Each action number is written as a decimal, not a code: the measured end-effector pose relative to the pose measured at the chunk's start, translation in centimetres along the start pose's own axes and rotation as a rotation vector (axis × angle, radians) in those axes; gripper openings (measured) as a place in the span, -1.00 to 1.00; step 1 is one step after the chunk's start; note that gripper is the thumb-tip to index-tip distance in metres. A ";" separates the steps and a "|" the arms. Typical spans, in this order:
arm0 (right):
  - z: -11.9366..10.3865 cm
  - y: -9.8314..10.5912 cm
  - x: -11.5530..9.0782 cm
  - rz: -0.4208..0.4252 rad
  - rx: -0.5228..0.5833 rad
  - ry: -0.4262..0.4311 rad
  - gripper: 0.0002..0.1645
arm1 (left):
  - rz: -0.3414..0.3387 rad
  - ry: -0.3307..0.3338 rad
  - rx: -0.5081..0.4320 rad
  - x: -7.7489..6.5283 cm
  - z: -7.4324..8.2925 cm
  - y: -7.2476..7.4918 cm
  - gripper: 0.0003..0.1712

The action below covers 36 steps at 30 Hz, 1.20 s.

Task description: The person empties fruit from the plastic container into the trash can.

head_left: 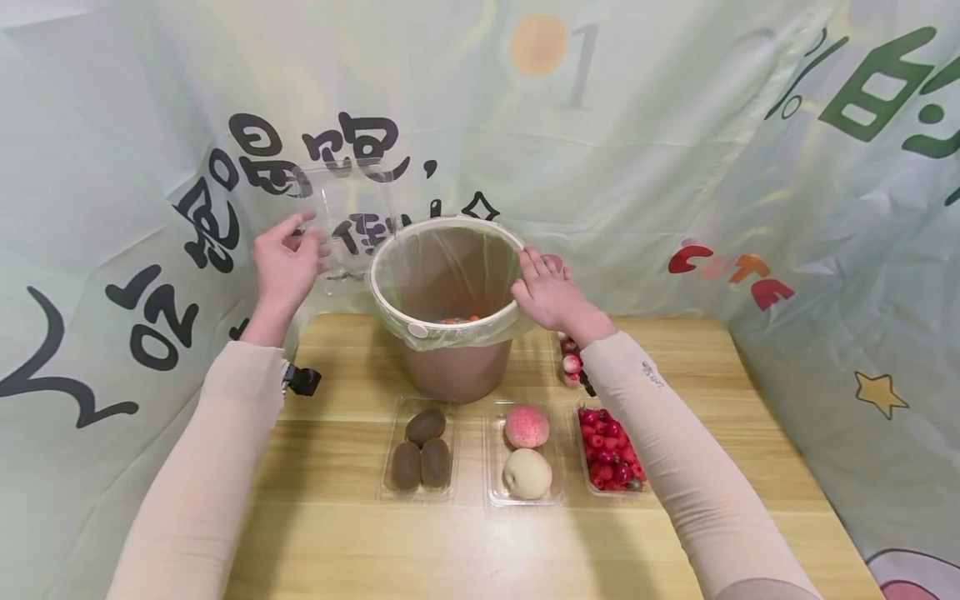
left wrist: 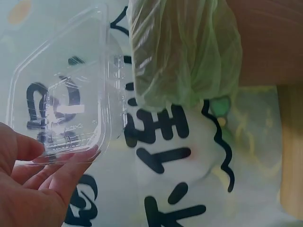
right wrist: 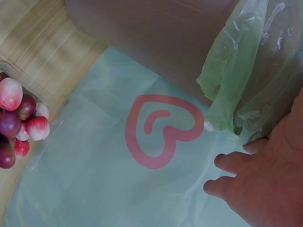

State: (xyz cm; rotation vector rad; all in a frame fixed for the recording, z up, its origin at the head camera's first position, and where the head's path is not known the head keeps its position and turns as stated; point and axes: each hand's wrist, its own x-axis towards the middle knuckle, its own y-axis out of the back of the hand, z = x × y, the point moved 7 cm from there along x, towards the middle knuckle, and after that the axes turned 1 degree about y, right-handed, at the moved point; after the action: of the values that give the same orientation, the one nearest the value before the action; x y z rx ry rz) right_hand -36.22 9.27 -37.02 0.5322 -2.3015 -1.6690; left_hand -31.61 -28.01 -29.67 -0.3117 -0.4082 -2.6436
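Thumb and fingers of my left hand (head_left: 288,262) pinch a clear plastic container (left wrist: 61,90), raised on the left of the bin. Through its transparent walls the wall lettering shows. In the middle stands a brown bin (head_left: 457,371) with a white rim, lined with a thin green bag (left wrist: 184,52) folded over the edge. Some orange pieces (head_left: 472,317) lie at the bottom of the bin. My right hand (head_left: 551,292) rests on the rim's right side, fingers extended over the bag.
Along the front of the wooden table (head_left: 420,550) stand clear boxes with kiwis (head_left: 426,426), peaches (head_left: 527,473) and red berries (head_left: 606,450). A box of grape-like fruit (right wrist: 28,120) sits behind, partly under my right arm. Printed cloth (head_left: 637,183) encloses the back and sides.
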 end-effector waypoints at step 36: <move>0.1 -0.1 0.0 0.001 0.005 0.005 -0.08 | -0.236 0.152 0.166 -6.3 -9.9 5.6 -0.48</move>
State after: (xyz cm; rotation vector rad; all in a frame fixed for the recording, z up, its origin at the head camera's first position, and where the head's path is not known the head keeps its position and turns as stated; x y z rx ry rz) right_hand -36.23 9.27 -37.14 0.5353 -2.3025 -1.6596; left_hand -25.05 -33.66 -39.39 -0.0099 -0.6438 -2.8131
